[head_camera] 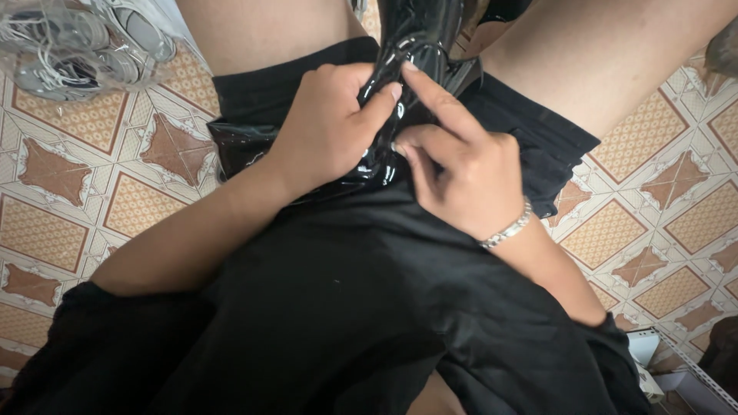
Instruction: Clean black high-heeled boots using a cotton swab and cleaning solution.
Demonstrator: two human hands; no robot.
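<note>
Seen from above, a seated person's left hand (327, 127) pinches a glossy black plastic bag (415, 46) in the lap, fingers closed on it. The right hand (457, 165), just beside it, presses its forefinger on the same bunched, unopened plastic.

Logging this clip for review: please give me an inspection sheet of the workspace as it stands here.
Surface: patterned floor tiles in orange, brown and white; the work sits on the person's lap.
Job's things: glossy black plastic bag, crumpled, lying on black shorts.
Clutter: clear plastic bag of pale shoes at upper left; white boxes at lower right.
Grippers: left hand and right hand both pinch the black plastic; the right wrist wears a silver bracelet.
Cables: nothing seen.
Surroundings: black shirt fills the foreground.
</note>
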